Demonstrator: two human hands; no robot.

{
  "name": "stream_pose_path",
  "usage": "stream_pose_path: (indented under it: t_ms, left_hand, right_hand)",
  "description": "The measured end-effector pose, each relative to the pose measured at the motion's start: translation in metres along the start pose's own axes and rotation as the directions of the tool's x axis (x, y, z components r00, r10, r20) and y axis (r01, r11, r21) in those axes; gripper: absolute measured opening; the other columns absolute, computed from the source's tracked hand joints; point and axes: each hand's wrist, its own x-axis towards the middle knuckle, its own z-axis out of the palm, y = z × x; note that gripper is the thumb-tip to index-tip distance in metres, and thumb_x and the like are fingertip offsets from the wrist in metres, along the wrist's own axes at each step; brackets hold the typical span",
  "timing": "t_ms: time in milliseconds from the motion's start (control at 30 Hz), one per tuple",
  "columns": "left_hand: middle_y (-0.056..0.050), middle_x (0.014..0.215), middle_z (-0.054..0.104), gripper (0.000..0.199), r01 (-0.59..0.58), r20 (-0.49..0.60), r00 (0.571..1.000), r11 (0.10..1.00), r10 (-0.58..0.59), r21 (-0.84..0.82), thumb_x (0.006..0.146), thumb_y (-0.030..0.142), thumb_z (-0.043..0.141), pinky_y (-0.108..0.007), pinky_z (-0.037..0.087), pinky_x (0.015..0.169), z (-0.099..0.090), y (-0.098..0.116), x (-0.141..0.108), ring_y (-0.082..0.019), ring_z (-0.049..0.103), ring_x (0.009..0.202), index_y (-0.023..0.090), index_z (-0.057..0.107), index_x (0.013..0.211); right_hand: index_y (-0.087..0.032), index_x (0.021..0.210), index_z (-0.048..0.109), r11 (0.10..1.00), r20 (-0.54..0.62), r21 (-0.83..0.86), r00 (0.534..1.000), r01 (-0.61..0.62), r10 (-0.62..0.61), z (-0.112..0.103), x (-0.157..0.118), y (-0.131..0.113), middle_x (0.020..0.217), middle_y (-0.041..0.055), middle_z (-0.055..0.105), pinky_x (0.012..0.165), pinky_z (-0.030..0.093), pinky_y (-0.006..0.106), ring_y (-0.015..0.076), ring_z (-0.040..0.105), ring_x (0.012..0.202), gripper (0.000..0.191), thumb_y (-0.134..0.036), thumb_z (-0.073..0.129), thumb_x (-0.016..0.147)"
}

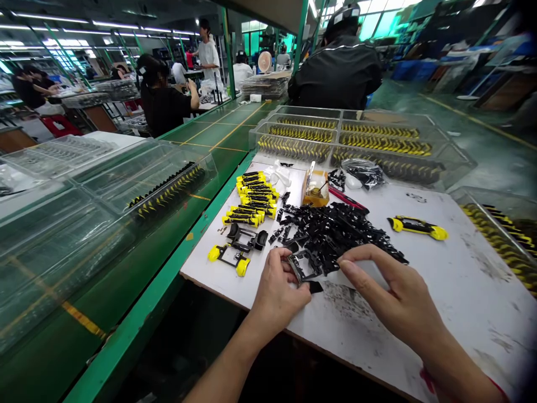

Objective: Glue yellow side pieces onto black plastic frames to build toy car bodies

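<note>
My left hand point(282, 288) grips a black plastic frame point(305, 265) with a square opening, holding it just above the front of the table. To its right, my right hand point(390, 294) has thumb and index finger pinched together; whatever is between them is too small to make out. Behind both hands lies a heap of small black plastic parts point(339, 226). Left of my left hand rest another black frame point(247, 238) and a black frame with yellow ends point(229, 260). Several yellow-and-black pieces point(254, 198) are lined up farther back.
A yellow-and-black piece point(418, 228) lies at the right. Behind the heap stand an amber container point(315, 193), a red tool point(348, 198) and a plastic bag point(364, 172). Clear trays point(339, 134) line the back; a green conveyor point(138, 296) runs along the left. A person in black point(335, 70) sits ahead.
</note>
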Motion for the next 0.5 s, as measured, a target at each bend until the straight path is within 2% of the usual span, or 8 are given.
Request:
stream_pose_path:
  t_ms: [300,500]
  left_hand:
    - [-0.004,0.094,0.058,0.055,0.04,-0.004,0.999,0.999,-0.04,0.01,0.063,0.008,0.068,-0.025,0.053,0.068,-0.001,0.0069,0.0006,-0.013,0.062,0.075,0.019,0.04,0.109]
    - [-0.005,0.095,0.058,0.054,0.014,-0.004,1.0,1.0,-0.014,0.005,0.063,0.009,0.068,-0.024,0.052,0.067,-0.0016,0.0049,-0.0004,-0.013,0.061,0.074,0.019,0.041,0.109]
  right_hand:
    - [-0.025,0.084,0.058,1.0,0.005,-0.012,1.0,0.009,-0.009,0.0013,0.0014,0.0002,0.073,-0.0007,0.066,0.046,0.041,0.025,0.0162,0.063,0.06,0.015,-0.038,0.051,0.087]
    - [-0.025,0.084,0.059,1.0,-0.026,-0.008,1.0,-0.015,0.015,-0.0016,-0.0001,-0.001,0.077,-0.0002,0.067,0.049,0.043,0.025,0.0175,0.064,0.068,0.015,-0.037,0.052,0.086]
